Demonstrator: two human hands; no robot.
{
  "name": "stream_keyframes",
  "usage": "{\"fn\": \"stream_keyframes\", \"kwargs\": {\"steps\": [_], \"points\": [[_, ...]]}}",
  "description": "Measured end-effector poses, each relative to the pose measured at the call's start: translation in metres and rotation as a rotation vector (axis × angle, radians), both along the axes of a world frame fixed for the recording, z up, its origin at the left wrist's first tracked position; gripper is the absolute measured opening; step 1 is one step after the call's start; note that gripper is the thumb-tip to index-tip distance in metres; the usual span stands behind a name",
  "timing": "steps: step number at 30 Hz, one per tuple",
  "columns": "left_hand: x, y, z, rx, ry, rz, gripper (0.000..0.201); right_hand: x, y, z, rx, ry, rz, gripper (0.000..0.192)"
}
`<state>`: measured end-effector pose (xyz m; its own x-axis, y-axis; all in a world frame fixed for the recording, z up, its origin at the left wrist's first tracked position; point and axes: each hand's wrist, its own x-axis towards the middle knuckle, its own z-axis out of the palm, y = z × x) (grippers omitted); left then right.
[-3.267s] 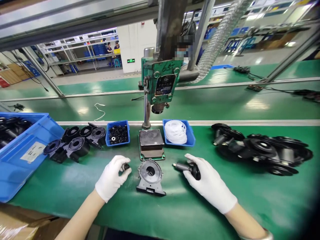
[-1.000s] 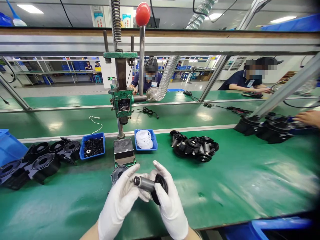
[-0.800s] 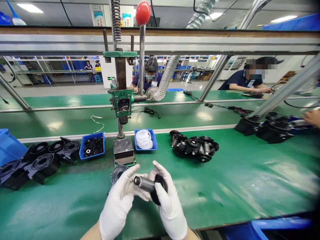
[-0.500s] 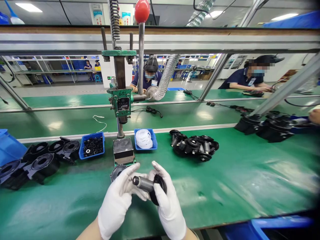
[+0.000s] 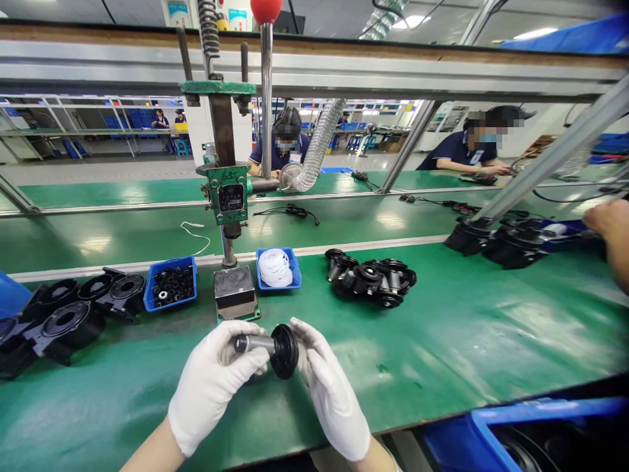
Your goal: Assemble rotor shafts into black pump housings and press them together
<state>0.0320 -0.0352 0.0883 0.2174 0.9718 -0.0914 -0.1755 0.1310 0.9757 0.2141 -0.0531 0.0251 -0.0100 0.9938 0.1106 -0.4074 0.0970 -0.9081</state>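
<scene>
My left hand (image 5: 216, 380), in a white glove, grips the grey cylindrical shaft of a black disc-ended part (image 5: 284, 352). The shaft points left and its disc faces my right hand (image 5: 327, 387). That hand, gloved too, has its fingers stretched out along the disc's right side; whether it touches is hard to make out. Just behind my hands stands the metal base (image 5: 234, 288) of a green hand press (image 5: 227, 190). A pile of similar black disc-and-shaft parts (image 5: 371, 278) lies farther back to the right.
Black round housings (image 5: 66, 324) lie at the left, beside a blue bin (image 5: 170, 308) of small black pieces. Another blue bin (image 5: 296, 272) holds white rings. A blue crate (image 5: 472, 439) sits below the bench edge. Co-workers sit across; another person's hand (image 5: 614, 226) reaches in at right.
My left hand has closed round the shaft, while my right hand has loosened from the disc and straightened its fingers. The part has turned more level. The view has shifted slightly right and down.
</scene>
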Motion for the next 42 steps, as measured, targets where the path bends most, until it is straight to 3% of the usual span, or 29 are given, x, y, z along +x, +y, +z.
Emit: {"fn": "stream_keyframes", "kwargs": {"steps": [5,11,17,22,26,31,37,40,42], "points": [[0.002,0.0,-0.002,-0.007,0.01,-0.014,0.034,0.0,-0.006,0.001,-0.016,-0.033,0.02,0.044],[0.002,-0.003,-0.002,0.021,0.012,-0.025,0.032,0.004,-0.004,0.002,0.106,-0.003,0.036,0.041],[0.0,-0.003,-0.003,0.027,0.029,-0.041,0.033,0.003,-0.002,0.009,0.174,-0.014,-0.07,0.035],[-0.004,-0.002,-0.007,0.046,0.055,-0.052,0.032,0.005,0.0,0.007,0.081,-0.089,-0.083,0.036],[-0.01,-0.001,-0.01,0.122,0.111,-0.104,0.027,0.005,0.0,0.008,0.028,-0.174,0.022,0.044],[-0.02,0.0,-0.012,0.309,0.322,-0.165,0.023,0.002,0.004,0.014,0.131,-0.299,0.068,0.037],[-0.016,0.0,-0.007,0.542,0.395,-0.137,0.021,-0.004,0.009,0.023,0.172,-0.261,0.122,0.033],[-0.015,0.003,-0.001,0.558,0.39,-0.191,0.02,-0.008,0.01,0.025,0.155,-0.246,0.084,0.034],[-0.023,0.01,0.003,0.52,0.341,-0.21,0.03,-0.008,0.012,0.025,0.147,-0.236,0.047,0.038]]}}
